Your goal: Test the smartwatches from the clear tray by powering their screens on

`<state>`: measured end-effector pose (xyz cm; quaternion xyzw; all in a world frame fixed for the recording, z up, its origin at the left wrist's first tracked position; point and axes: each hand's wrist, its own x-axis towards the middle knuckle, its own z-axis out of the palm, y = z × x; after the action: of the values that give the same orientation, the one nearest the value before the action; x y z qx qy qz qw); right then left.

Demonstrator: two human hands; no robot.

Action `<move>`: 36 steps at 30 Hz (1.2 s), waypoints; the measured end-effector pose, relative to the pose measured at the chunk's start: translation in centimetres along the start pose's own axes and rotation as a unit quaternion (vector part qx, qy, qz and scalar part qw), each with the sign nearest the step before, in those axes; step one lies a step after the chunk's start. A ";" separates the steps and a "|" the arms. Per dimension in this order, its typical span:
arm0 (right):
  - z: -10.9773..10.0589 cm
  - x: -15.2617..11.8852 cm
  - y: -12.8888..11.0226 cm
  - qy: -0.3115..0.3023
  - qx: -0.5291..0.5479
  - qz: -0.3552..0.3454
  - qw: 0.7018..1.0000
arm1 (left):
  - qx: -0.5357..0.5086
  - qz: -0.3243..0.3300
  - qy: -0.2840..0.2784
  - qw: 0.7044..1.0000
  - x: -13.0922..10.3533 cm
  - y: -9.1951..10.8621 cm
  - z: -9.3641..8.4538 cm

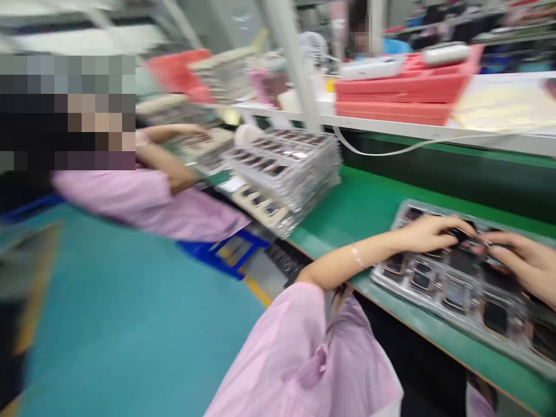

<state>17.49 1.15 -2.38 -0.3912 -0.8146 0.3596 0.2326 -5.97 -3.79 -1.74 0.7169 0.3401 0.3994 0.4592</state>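
My left hand [436,233] reaches over a clear plastic tray [393,281], its fingers closed around a small dark piece [458,235]. Close against its fingertips, my right hand [523,258] has thumb and fingers pinched together; blur hides what lies between them. Square watch cases with dark faces and copper-coloured rims sit in the tray's pockets, among them one watch case [422,276] at the front left and another watch case [495,317] farther right. Both hands partly cover the back rows.
The tray rests on a green bench [347,200]. Stacked trays [304,179] of similar parts stand left of it. A co-worker's arm [169,162] extends over trays farther left. Above the bench, a white shelf [403,127] carries a red bin [391,98]; a white cable [382,153] hangs below.
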 end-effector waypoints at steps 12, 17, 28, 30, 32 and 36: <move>-0.9 0.5 -0.4 -0.057 0.349 -0.011 0.935 | 0.008 -0.174 0.124 0.977 -0.5 1.4 -0.6; -0.3 0.3 -0.6 -0.063 0.308 -0.072 0.946 | 0.010 -0.197 0.126 0.972 -0.5 2.0 0.1; -0.8 -0.3 -1.2 -0.063 0.333 -0.004 0.941 | 0.030 -0.220 0.162 0.962 0.3 1.2 0.4; -0.6 -0.7 -1.5 -0.050 0.346 -0.001 0.937 | 0.011 -0.207 0.142 0.968 0.1 1.7 0.7; -0.5 -1.3 -1.9 -0.037 0.336 -0.014 0.941 | 0.000 -0.187 0.114 0.976 -0.2 2.1 0.9; -0.8 -1.6 -1.7 -0.037 0.292 -0.041 0.955 | -0.033 -0.170 0.078 0.982 -0.2 2.0 0.5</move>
<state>18.17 -0.56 -0.76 -0.2593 -0.6972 0.5861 0.3212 -5.39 -4.80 -0.04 0.5997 0.4783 0.3817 0.5157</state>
